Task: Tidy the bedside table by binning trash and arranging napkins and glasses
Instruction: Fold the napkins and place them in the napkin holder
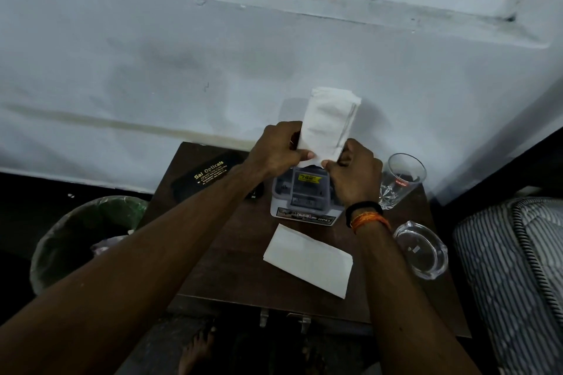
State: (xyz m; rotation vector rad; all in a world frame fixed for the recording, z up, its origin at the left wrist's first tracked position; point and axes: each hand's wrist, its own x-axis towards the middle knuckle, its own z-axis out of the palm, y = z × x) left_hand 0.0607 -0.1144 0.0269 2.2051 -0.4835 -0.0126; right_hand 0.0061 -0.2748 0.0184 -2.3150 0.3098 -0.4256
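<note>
Both hands hold one folded white napkin (329, 123) upright in the air above the dark wooden bedside table (231, 259). My left hand (277, 151) pinches its lower left edge and my right hand (353, 173) pinches its lower right corner. A second folded white napkin (309, 259) lies flat on the table near its front edge. At the table's back right stands a clear drinking glass (400, 181). Left of the table, on the floor, is a bin (88, 237) with a green liner.
A white and grey boxed item (301, 195) sits mid-table under my hands. A black spectacle case (207, 178) lies at the back left. A glass ashtray (422, 250) rests at the right edge. A striped mattress (515, 271) is to the right, with a pale wall behind.
</note>
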